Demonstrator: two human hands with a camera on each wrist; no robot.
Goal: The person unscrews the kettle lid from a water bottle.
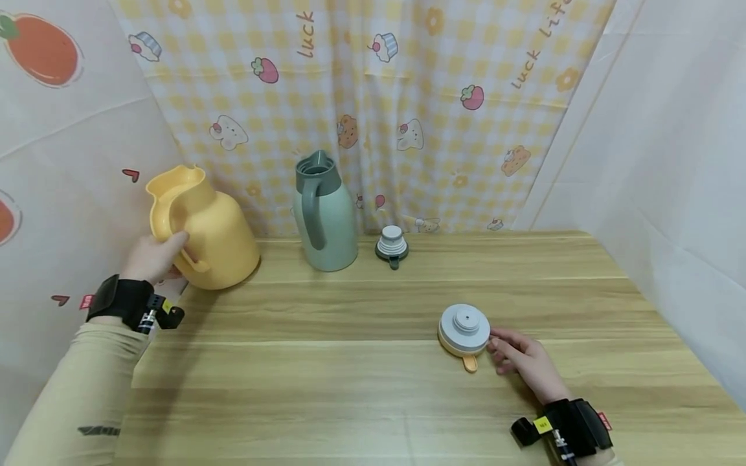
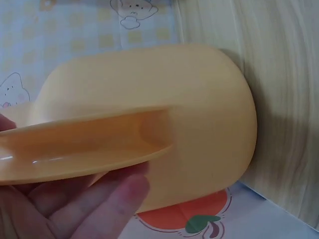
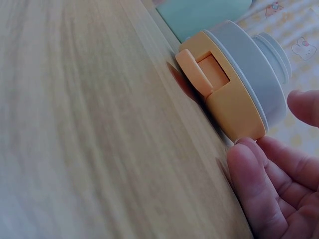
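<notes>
Two hands are at work on the wooden table (image 1: 361, 388). The left hand (image 1: 153, 257) has its fingers curled around the handle of the round yellow plastic jug (image 1: 204, 226), which stands open at about ten o'clock. The right hand (image 1: 524, 359) has loose fingers touching the edge of the yellow and grey round lid (image 1: 464, 331), which lies flat at about four o'clock. At twelve o'clock stands a green jug (image 1: 324, 213), with its green and white lid (image 1: 392, 246) just beside it.
</notes>
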